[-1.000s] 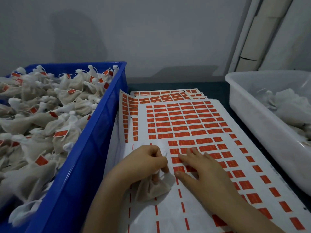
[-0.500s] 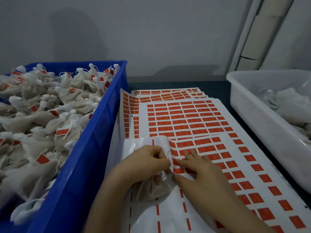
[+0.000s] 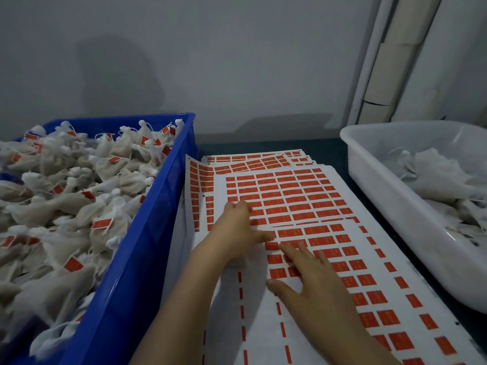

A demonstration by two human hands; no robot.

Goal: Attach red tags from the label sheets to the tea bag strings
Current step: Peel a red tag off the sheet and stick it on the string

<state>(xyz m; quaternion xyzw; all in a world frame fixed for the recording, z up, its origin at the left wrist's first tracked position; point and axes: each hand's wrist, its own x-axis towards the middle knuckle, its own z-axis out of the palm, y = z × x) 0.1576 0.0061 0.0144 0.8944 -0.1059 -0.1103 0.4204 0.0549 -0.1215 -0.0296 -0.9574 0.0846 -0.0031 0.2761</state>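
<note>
Head view: label sheets lie stacked btwn blue crate and white tub, long axis running away from the person twd the wall. R hand lies flat on the top sheet, fingers spread, holding nothing. L hand is on the sheet w/ fingers bent; can't tell if it grips anything. Tagged tea bags fill the crate.

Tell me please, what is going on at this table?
A person's two hands rest on the top label sheet: the left hand farther forward on the red tags, the right hand flat with fingers spread. Neither visibly holds a tag. The blue crate at the left is full of tagged tea bags; the white tub at the right holds pale bags.
</note>
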